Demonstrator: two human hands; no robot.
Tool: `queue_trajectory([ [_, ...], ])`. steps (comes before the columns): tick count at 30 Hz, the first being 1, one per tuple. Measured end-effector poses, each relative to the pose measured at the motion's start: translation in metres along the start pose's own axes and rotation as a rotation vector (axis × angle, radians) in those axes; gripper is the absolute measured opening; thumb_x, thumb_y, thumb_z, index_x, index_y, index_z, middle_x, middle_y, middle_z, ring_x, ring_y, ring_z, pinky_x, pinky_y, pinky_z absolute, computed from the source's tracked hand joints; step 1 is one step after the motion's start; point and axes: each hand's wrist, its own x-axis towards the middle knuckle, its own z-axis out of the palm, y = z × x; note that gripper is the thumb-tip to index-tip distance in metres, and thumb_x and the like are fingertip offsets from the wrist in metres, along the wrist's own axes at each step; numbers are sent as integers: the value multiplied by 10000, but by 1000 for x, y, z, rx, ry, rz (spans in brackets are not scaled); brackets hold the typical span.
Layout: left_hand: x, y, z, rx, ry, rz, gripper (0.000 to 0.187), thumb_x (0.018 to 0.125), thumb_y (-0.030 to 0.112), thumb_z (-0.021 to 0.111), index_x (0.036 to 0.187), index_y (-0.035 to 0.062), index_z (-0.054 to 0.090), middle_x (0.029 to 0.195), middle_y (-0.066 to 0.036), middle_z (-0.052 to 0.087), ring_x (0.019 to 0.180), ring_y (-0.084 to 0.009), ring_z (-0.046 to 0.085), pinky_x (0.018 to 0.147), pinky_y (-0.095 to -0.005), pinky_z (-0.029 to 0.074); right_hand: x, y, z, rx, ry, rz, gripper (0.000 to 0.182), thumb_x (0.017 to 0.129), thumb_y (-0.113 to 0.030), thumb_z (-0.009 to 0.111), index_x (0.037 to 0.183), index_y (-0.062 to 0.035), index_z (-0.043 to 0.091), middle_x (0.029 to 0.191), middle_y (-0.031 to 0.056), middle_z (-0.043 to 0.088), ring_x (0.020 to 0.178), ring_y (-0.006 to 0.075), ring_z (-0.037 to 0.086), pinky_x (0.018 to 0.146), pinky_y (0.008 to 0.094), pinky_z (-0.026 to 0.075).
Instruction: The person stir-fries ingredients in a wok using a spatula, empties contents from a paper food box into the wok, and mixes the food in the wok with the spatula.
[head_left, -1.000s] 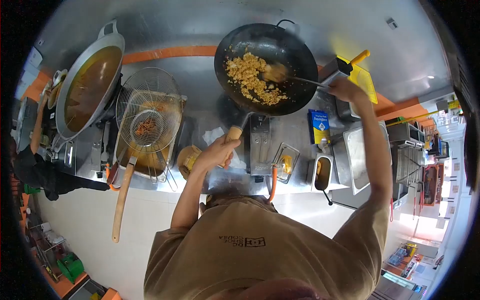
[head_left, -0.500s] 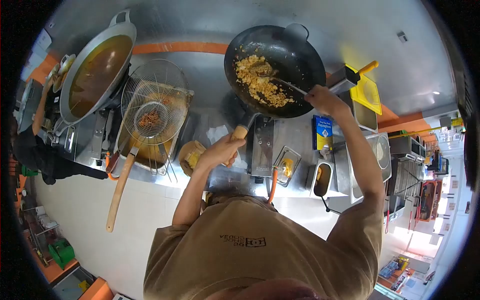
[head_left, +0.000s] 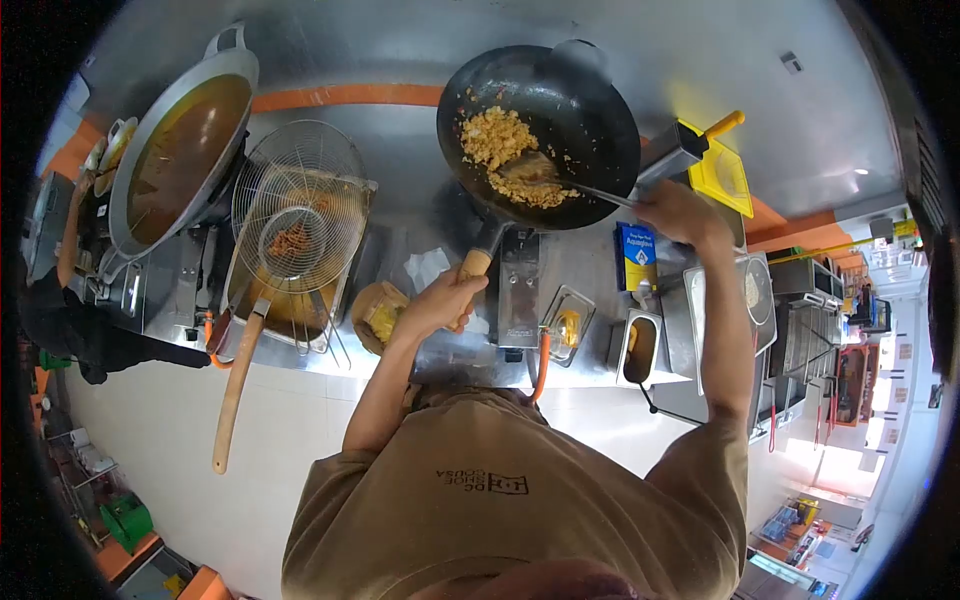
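Observation:
My left hand [head_left: 442, 303] is wrapped round the wooden grip of a black wok [head_left: 592, 125], near the end of its handle. The wok is tilted over the counter, and a yellow-brown, crumbly food [head_left: 495, 137], which looks like fried rice, lies along its left and lower side. My right hand [head_left: 683, 212] is closed on the handle of a metal wok spatula [head_left: 597, 195]. The spatula's blade is down in the food, partly covered. Below and left of the wok handle, near my left wrist, sits a brown bowl [head_left: 366, 322] with something yellow in it.
A large pan [head_left: 120, 215] of brown liquid stands at the left. A wire strainer [head_left: 340, 195] with a long wooden handle rests over a tray. On the right are a blue box [head_left: 637, 258], a metal container [head_left: 634, 345] and a yellow basket [head_left: 722, 180]. Another person's arm [head_left: 68, 245] reaches in at far left.
The spatula has pushed through the food, heaping part of it toward the upper left of the wok. My right hand has shifted slightly right and down. My left hand keeps its hold.

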Motion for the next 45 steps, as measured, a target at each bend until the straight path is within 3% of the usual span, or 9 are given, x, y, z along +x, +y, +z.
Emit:
queue_trajectory([
  [3, -2, 0, 3, 28, -20, 5, 349, 976, 325, 634, 1170, 66, 504, 646, -2, 505, 481, -100, 513, 396, -282, 432, 58, -6, 61, 178, 277, 165, 306, 900, -321, 642, 1086, -96, 736, 1016, 196, 726, 985, 403, 692, 903, 488, 547],
  [8, -6, 4, 2, -21, -19, 31, 337, 976, 340, 629, 1122, 63, 504, 659, -5, 513, 478, -103, 511, 398, -281, 425, 0, 14, 18, -49, 416, 140, 250, 911, -246, 610, 1070, -110, 745, 947, 228, 722, 941, 412, 699, 871, 506, 551],
  [12, -4, 2, 0, -22, -27, 3, 339, 973, 350, 635, 1107, 67, 504, 669, -10, 520, 472, -105, 512, 398, -280, 424, 12, 92, 81, -248, 518, 214, 408, 943, -126, 565, 1335, -213, 637, 1068, 167, 703, 918, 404, 685, 802, 508, 543],
  [14, -4, 3, -1, -23, -31, 8, 341, 971, 355, 640, 1097, 66, 508, 674, -12, 524, 472, -106, 512, 402, -279, 423, 14, 125, 121, -239, 750, -44, 482, 926, -86, 572, 1394, -203, 587, 980, 144, 691, 866, 396, 683, 769, 523, 538],
  [17, 3, -2, -4, -46, -61, 14, 337, 978, 341, 654, 1142, 92, 498, 669, -18, 540, 467, -110, 521, 380, -286, 426, -32, 91, 84, -140, 674, 99, 498, 918, -49, 564, 1395, -193, 586, 975, 139, 677, 858, 397, 676, 758, 508, 543],
  [24, 2, 1, -2, -66, -61, 36, 335, 981, 336, 650, 1134, 82, 494, 666, -19, 537, 465, -112, 519, 375, -288, 411, -38, 116, 117, -154, 683, 33, 489, 907, -70, 567, 1389, -152, 577, 994, 163, 677, 826, 395, 676, 698, 509, 547],
  [26, -1, 0, -3, -67, -52, 28, 343, 979, 343, 652, 1137, 82, 495, 664, -18, 532, 464, -112, 516, 374, -291, 406, -42, 106, 125, 67, 848, -6, 478, 910, -71, 567, 1377, -167, 590, 962, 150, 678, 819, 397, 674, 689, 512, 543],
  [40, 3, -4, 2, -66, -50, 45, 329, 982, 352, 649, 1121, 98, 493, 677, -10, 527, 471, -104, 512, 397, -277, 413, -43, 139, 65, -251, 750, 9, 370, 909, -146, 598, 1271, -163, 674, 1015, 177, 703, 853, 405, 686, 759, 521, 542],
  [45, 1, -7, 6, -33, -56, 37, 332, 991, 362, 639, 1117, 94, 488, 690, -10, 527, 471, -101, 506, 412, -278, 419, -32, 105, -55, -255, 226, 201, 227, 890, -245, 663, 985, -49, 727, 789, 187, 709, 756, 356, 701, 683, 435, 540],
])
